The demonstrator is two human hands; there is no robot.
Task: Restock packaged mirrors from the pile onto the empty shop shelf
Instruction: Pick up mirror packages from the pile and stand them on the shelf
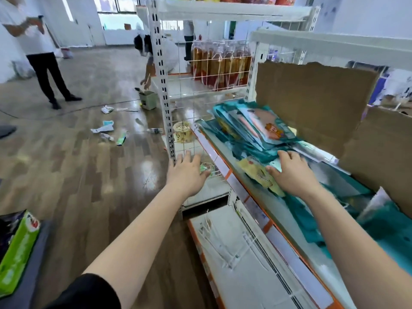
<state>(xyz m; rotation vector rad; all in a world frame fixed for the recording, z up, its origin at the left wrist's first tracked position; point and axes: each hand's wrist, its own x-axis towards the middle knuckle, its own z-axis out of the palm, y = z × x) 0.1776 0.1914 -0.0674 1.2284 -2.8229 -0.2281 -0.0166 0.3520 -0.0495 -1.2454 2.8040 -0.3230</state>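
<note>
A pile of packaged mirrors point(256, 123) in teal and pink wrappers lies on the white shop shelf point(225, 168), in front of a torn cardboard sheet. My right hand point(289, 172) rests on the near end of the pile, fingers curled over a teal pack and a yellow pack point(260, 175). My left hand point(189, 172) hovers open, fingers spread, just left of the shelf's front edge, by the wire side panel. It holds nothing. More teal packs point(379, 230) lie further right on the same shelf.
A lower white shelf point(245, 253) sits below. Torn cardboard point(312, 101) stands behind the pile. A perforated upright point(165, 97) and wire grid flank the left hand. Litter and a green bin point(147, 99) lie on the wooden floor. Two people are at the back left.
</note>
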